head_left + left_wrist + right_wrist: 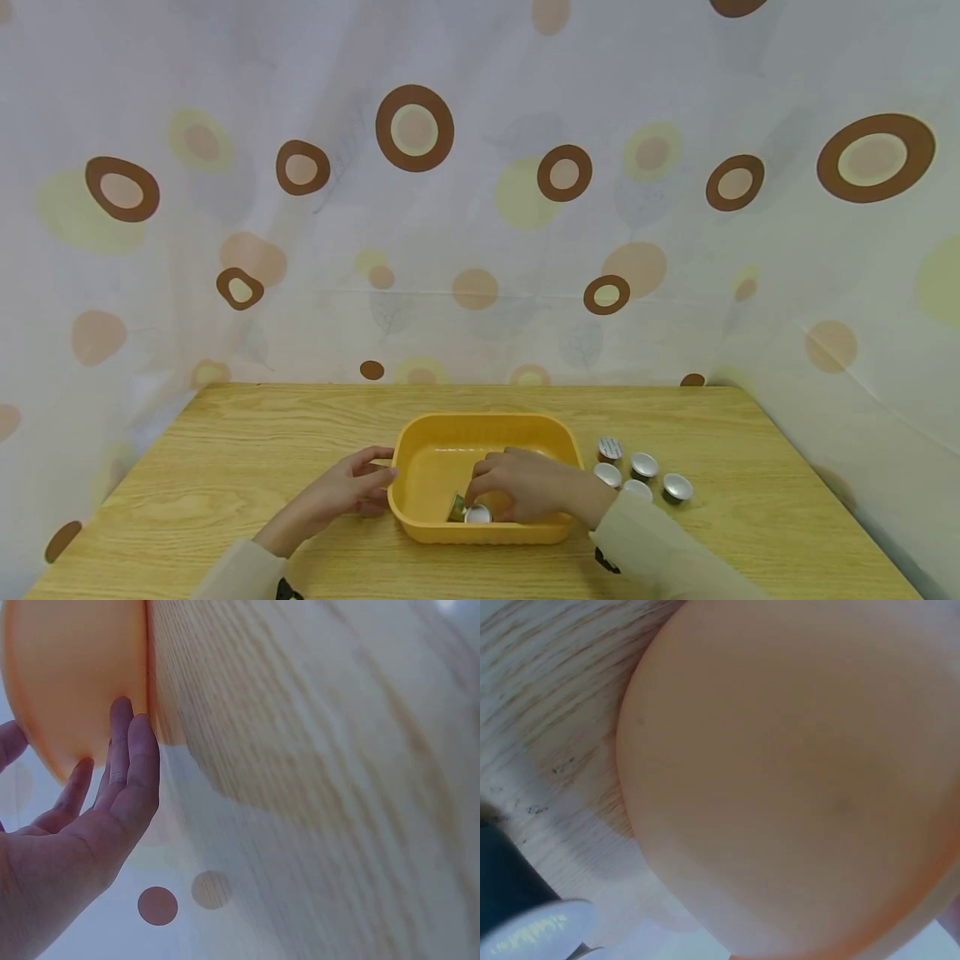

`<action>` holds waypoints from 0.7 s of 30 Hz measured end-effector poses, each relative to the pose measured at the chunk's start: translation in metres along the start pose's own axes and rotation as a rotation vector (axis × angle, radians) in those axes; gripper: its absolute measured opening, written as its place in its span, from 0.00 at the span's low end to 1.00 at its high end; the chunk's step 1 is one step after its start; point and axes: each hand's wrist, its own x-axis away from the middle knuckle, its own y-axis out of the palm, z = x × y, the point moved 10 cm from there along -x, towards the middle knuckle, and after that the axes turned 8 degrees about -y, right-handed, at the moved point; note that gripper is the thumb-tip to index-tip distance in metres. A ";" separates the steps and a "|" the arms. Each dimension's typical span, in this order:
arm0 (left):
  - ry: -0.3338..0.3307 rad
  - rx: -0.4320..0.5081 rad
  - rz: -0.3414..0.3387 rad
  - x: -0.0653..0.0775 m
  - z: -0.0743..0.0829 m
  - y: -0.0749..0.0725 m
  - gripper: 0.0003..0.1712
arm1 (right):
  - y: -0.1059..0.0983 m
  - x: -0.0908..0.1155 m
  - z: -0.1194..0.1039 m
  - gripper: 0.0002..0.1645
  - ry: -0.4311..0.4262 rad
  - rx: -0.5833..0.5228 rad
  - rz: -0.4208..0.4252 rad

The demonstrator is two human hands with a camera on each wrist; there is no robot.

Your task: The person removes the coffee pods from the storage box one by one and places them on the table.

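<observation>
A yellow plastic tub [487,536] stands on the wooden table. My left hand [352,485] is at its left end, fingers fairly straight, with fingertips [139,731] against the outer wall and the thumb near the rim. My right hand [525,483] reaches over the right side into the tub, fingers bent downward. Right at those fingertips, near the front wall, are a green coffee capsule [457,508] lying tipped and another capsule with a silver lid [477,515]. I cannot tell whether the right fingers grip either one. The right wrist view shows the tub's outer wall but not the fingers.
Several coffee capsules [643,466] with silver lids stand on the table right of the tub, close to the right forearm. One dark green capsule [514,889] shows beside the tub in the right wrist view. A patterned curtain [480,208] hangs behind the wooden table [285,417].
</observation>
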 end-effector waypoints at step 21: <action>-0.005 -0.013 0.019 0.002 0.002 0.000 0.36 | -0.001 0.003 0.004 0.15 0.038 -0.041 -0.017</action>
